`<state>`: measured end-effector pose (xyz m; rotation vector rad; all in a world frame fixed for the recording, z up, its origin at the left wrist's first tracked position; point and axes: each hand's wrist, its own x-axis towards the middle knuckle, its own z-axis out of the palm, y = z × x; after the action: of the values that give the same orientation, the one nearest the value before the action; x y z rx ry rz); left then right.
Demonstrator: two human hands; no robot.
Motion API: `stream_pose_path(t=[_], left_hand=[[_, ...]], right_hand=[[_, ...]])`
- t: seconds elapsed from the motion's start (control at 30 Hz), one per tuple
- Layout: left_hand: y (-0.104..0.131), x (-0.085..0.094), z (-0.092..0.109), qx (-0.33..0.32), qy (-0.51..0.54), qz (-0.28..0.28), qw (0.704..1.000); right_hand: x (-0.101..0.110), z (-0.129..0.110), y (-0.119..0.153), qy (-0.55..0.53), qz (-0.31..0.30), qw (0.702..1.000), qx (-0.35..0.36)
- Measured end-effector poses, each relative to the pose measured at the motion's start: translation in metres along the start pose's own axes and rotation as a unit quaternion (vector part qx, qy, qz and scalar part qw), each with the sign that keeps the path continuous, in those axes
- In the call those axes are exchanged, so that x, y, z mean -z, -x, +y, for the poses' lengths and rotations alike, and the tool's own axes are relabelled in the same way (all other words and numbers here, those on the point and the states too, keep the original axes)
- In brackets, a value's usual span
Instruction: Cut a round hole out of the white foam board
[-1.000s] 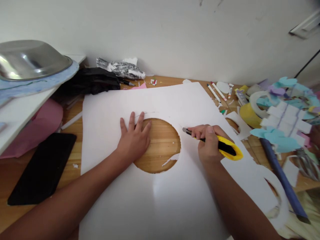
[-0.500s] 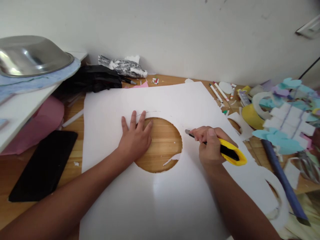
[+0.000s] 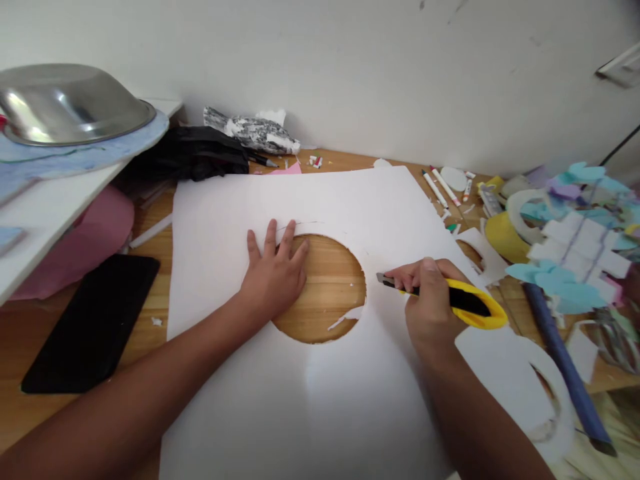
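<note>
With the left hand spread on the white sheet and the right hand gripping a knife, a slipping blade could nick the hole's edge.

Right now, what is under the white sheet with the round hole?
Through its hole, the wooden tabletop and a white scrap show. Whatever lies beneath the sheet elsewhere is covered.

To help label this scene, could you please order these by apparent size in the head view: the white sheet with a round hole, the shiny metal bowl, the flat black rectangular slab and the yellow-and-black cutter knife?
1. White sheet
2. Metal bowl and black slab: too alike to rank
3. Cutter knife
</note>
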<state>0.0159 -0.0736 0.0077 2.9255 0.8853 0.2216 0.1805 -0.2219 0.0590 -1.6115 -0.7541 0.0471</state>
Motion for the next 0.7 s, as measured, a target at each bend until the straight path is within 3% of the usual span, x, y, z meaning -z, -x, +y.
stream_pose_path(t=[0.57, 0.7], left_hand=[[0.001, 0.001, 0.001, 0.013, 0.016, -0.003, 1.000], [0.001, 0.002, 0.000, 0.011, 0.020, -0.008, 1.000]], right_hand=[[0.002, -0.019, 0.006, 0.031, 0.009, 0.999, -0.022], [0.005, -0.015, 0.010, 0.064, -0.040, 0.997, -0.012]])
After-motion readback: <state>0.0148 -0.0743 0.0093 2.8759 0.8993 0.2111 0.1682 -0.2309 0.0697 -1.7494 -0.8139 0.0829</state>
